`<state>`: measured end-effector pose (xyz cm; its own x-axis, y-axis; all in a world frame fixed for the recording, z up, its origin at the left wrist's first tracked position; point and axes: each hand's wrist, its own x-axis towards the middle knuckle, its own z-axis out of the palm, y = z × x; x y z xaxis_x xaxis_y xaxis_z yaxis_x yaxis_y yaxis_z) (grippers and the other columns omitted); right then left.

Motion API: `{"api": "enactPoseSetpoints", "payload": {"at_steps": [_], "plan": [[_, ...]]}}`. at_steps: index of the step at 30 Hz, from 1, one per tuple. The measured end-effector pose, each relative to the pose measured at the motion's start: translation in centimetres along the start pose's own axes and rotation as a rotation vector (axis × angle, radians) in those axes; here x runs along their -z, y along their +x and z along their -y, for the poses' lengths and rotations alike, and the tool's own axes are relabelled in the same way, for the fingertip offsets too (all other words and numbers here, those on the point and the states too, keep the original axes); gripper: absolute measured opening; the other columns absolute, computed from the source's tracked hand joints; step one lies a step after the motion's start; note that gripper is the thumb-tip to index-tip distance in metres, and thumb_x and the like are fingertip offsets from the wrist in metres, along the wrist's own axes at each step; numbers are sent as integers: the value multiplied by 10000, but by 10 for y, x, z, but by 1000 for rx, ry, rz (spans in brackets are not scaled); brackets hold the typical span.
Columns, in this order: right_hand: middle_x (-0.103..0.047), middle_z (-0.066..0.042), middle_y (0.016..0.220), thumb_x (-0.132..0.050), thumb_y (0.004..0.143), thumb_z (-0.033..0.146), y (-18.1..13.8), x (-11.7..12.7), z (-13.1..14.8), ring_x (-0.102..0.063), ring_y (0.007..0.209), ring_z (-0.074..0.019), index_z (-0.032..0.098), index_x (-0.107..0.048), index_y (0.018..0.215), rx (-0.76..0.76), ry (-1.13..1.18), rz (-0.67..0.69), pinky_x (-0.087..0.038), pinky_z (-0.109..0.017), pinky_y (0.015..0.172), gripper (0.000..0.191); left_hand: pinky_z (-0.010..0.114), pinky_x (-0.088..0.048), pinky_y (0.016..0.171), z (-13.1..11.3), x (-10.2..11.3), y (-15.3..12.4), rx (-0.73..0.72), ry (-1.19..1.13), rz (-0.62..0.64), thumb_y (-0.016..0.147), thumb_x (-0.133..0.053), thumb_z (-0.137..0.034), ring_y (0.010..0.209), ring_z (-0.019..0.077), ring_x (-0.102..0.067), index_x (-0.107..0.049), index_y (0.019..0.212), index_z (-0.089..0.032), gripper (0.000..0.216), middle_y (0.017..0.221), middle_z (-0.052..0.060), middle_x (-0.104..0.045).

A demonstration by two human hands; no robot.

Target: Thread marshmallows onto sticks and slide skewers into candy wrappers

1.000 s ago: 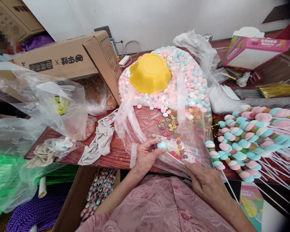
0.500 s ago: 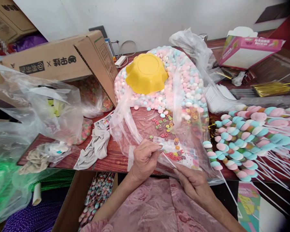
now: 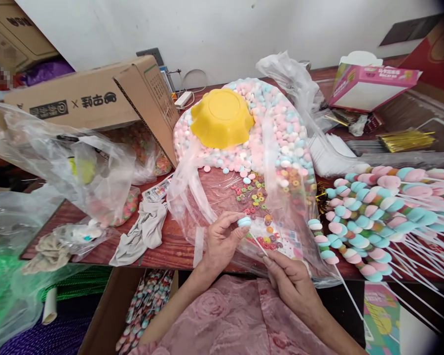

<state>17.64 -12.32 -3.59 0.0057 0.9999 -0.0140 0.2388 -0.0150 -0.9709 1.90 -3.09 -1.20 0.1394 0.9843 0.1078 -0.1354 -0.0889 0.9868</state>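
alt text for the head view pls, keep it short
The left hand pinches a blue candy at the tip of a white stick held by the right hand, over a clear bag of pastel candies topped by an upturned yellow bowl. Finished skewers lie piled at the right on the table.

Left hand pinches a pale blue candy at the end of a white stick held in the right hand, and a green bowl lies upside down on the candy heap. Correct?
Not quite: the bowl is yellow, not green, as the head view shows. The rest stands: the left hand pinches the pale blue candy at the end of the white stick in the right hand.
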Motion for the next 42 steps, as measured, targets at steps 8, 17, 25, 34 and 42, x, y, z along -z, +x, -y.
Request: {"api": "enactPoseSetpoints", "payload": {"at_steps": [8,17,25,34,42], "plan": [[-354,60,506,-502,938,426,1,-4,-4,-311,454,-89,172,-668,832,-65,132,-29,-280,-212,435,321,340,-531,866,19,-17,-24,-270,175,31,850,-681,-246,881,167,-664,-746,1026,-207,191,957,63,-748],[-394,41,536,-509,916,430,16,23,-7,-363,493,-107,180,-583,697,-54,-48,-107,-317,-219,465,340,323,-532,865,1,-6,2,-245,333,204,913,-586,-274,934,179,-666,-691,1146,-183,271,1025,84,-733],[-407,34,534,-495,913,458,19,35,-26,-381,494,-120,182,-597,710,-40,-189,-109,-318,-234,476,358,384,-478,825,2,13,132,-234,1159,435,803,-610,-170,855,253,-603,-741,858,-142,144,814,99,-665],[-401,45,529,-473,938,435,13,41,-29,-386,480,-115,185,-596,725,-7,-146,-134,-330,-228,475,350,338,-447,775,16,17,137,-65,973,454,649,-665,-103,806,220,-564,-648,660,-140,42,745,56,-626],[-441,43,546,-486,946,364,12,38,-33,-421,487,-114,191,-596,743,99,-209,-142,-359,-226,492,288,214,-378,528,13,38,151,131,771,405,633,-689,-206,551,111,-516,-715,809,-108,203,598,-24,-611]]}}
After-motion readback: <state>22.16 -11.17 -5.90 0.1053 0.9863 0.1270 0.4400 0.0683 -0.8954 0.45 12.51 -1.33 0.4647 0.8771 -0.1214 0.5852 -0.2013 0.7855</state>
